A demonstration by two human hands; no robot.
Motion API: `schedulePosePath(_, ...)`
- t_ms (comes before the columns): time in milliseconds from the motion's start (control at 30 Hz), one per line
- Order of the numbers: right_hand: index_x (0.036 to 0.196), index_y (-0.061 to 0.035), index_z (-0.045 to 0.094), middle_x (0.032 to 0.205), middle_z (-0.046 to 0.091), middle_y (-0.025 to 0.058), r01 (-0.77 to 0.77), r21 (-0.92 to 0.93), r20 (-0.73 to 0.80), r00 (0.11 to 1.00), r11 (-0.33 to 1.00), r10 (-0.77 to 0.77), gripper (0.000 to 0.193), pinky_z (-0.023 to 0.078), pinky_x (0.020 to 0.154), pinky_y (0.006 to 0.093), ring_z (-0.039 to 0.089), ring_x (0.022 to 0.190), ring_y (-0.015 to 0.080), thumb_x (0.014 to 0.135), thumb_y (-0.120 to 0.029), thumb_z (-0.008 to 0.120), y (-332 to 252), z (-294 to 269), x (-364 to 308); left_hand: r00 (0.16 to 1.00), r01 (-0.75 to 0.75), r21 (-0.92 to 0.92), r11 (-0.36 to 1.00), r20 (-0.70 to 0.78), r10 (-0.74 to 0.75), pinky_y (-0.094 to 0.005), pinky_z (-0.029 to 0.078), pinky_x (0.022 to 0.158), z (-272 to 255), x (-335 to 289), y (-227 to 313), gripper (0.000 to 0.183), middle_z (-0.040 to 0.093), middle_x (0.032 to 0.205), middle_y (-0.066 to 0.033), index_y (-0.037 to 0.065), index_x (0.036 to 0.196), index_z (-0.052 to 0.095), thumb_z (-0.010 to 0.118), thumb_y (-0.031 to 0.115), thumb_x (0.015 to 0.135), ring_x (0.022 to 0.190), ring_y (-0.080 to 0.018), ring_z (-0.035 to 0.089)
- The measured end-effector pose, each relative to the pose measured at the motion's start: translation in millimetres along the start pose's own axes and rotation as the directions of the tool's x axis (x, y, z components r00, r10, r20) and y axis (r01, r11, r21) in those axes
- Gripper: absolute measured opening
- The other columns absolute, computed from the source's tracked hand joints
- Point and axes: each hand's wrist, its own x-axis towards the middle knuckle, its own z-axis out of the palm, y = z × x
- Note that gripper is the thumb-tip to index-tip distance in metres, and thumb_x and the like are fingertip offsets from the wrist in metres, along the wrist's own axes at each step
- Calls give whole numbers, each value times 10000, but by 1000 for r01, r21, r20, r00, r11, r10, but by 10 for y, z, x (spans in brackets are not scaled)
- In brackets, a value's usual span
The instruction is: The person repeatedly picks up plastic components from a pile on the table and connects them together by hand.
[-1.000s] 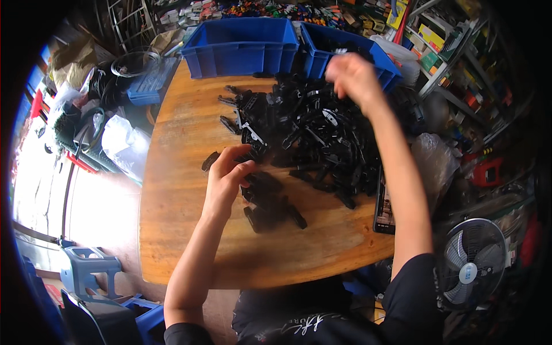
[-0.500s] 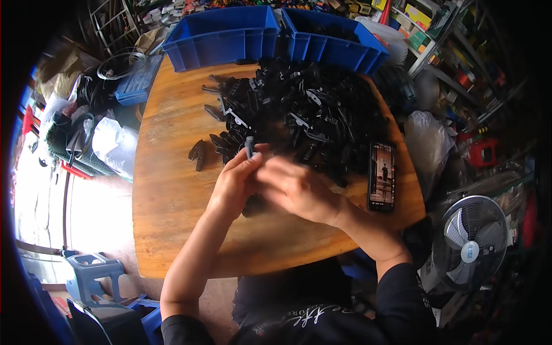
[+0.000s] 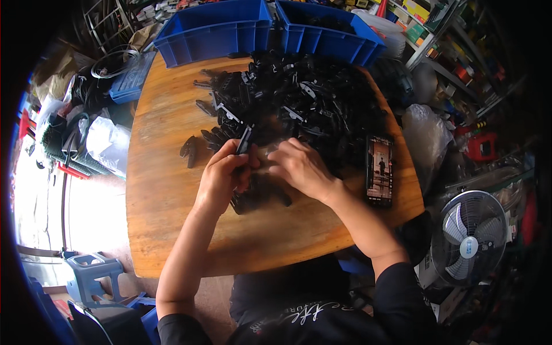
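My left hand [image 3: 221, 171] is closed around a slim black handle-like piece [image 3: 245, 138] with a grey edge, which points up and away from me. To its right, my right hand [image 3: 302, 168] hovers just apart, its fingers bent and loosely spread; I see nothing held in it, though its fingertips are slightly blurred. Beyond both hands lies a large heap of similar black pieces [image 3: 322, 106], some with silvery strips. Several more black pieces [image 3: 261, 192] lie below and between the hands. A separate dark piece [image 3: 188, 150] rests on the wood at the left.
Two blue bins [image 3: 215, 43] stand along the far side of the wooden table [image 3: 164, 230]; the right bin [image 3: 330, 43] holds dark pieces. A phone [image 3: 379, 171] with a lit screen lies at the right. A fan [image 3: 468, 244] and a blue-grey stool [image 3: 95, 276] stand beside the table.
My right hand has drawn away to the right from the left hand. The piece in my left hand now shows more of its length. The whole view has shifted slightly.
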Motion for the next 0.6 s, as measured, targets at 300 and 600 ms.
schedulePosePath(300, 1018, -15, 563, 913, 606, 27, -110, 813, -87, 948, 572, 306, 212, 500, 671, 243, 587, 775, 66, 838, -93, 644, -289, -70, -8, 992, 34, 247, 968, 108, -62, -213, 358, 447, -1, -37, -38, 334, 496, 724, -11, 38, 1065, 493, 460, 44, 733, 505, -88, 442)
schedulePosePath(600, 948, -24, 621, 880, 597, 25, -82, 679, -169, 950, 729, 263, 180, 492, 678, 219, 582, 771, 71, 797, -96, 688, -184, -117, 12, 985, -141, 603, 785, 167, 49, -207, 385, 542, 186, -139, -1, 462, 522, 827, -10, 20, 1210, 438, 580, 110, 780, 651, -68, 465)
